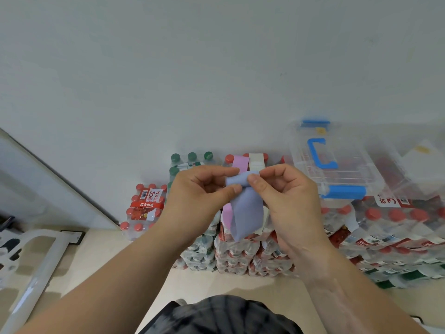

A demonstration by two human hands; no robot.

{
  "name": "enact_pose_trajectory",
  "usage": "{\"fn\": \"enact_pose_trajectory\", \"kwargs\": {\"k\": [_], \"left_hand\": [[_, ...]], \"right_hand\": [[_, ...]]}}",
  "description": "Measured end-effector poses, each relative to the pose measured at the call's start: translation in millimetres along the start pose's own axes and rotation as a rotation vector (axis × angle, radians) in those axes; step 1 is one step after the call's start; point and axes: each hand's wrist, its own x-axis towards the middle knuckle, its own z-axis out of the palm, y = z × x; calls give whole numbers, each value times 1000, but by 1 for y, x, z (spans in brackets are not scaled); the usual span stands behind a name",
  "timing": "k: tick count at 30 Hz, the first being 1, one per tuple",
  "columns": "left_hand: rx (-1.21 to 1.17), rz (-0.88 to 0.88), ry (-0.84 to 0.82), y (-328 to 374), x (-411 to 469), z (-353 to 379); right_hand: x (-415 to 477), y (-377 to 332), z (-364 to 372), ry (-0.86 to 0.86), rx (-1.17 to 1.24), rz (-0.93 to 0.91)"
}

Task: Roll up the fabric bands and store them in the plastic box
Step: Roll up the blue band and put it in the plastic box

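Pinching rolled top of blue band [248,210] with left hand [202,189] and right hand [286,194], both clamped on it by thumb and fingertips, close together, likely to keep the started roll tight. Held up in air, with tail left hanging over bottle packs [236,249]. Just behind, draped on pack tops: pink band [240,162], white band [256,161], not yet rolled. Right of hands, on packs: plastic box [346,191], lid apparently on, so probably needs opening first. Open room above packs between hands and box; wall close behind.
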Motion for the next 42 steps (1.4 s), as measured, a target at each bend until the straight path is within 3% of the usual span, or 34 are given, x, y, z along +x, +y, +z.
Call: {"fn": "enact_pose_trajectory", "kwargs": {"k": [4,11,24,34,42], "left_hand": [[59,-4,-3,2,0,0],[-228,-108,-23,6,-1,3],[-210,-118,1,2,-2,4],[-206,-110,48,7,-2,4],[-201,-129,44,9,-4,5]], "right_hand": [[0,-2,0,-15,-17,-21],[1,-8,5,1,102,27],[0,-3,4,11,1,26],[0,-2,-1,-87,100,70],[-1,-4,1,-49,61,13]]}}
